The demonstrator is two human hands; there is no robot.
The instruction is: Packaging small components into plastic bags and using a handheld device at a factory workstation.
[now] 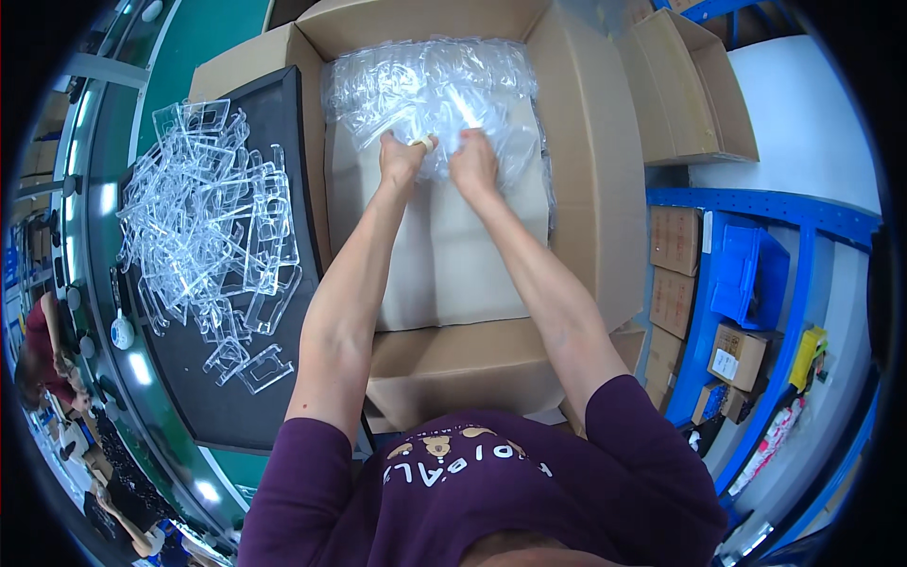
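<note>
Both arms reach into a large open cardboard box [586,180] in front of me. Clear plastic bags [425,76] lie in rows along its far side, on a pale cardboard sheet [453,274]. My left hand [402,161] is closed on the near edge of a clear plastic bag [435,163], with yellowish covers on fingertips. Just to its right, my right hand [473,164] is also closed on this loose plastic; its fingertips are slightly blurred. What the bag contains cannot be made out.
Left of the box, a black tray [198,397] bears a heap of clear plastic frames [208,208]. Another open carton [680,94] stands at the right, near a blue shelf rack [756,200] with a blue bin [751,274] and small boxes. Other people work at far left.
</note>
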